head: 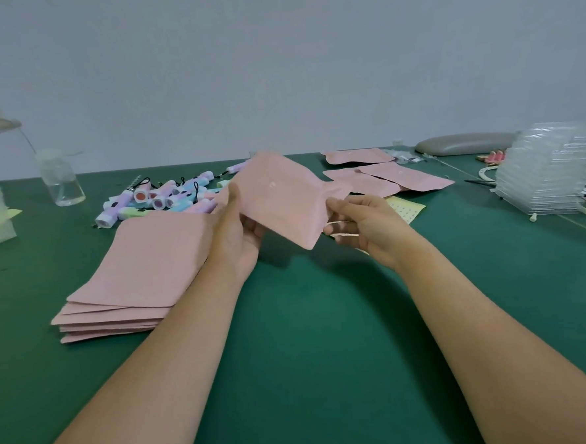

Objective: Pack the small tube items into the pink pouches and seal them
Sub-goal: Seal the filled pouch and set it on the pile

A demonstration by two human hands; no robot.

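A pink pouch point(283, 196) hangs above the green table point(325, 322), held between both hands. My left hand point(235, 232) grips its left edge, thumb on top. My right hand point(363, 224) pinches its right edge near the lower corner. A stack of flat pink pouches point(140, 275) lies to the left of my left forearm. Behind it is a heap of small pastel tubes point(163, 199) with black cords, in purple, blue and green. Several more pink pouches point(384, 175) lie flat at the back right.
A clear glass bottle point(61, 181) stands at the back left. A yellow sheet point(405, 208) lies just beyond my right hand. Stacked clear plastic cases point(549, 175) fill the right side, with a grey pad point(465, 143) near the wall.
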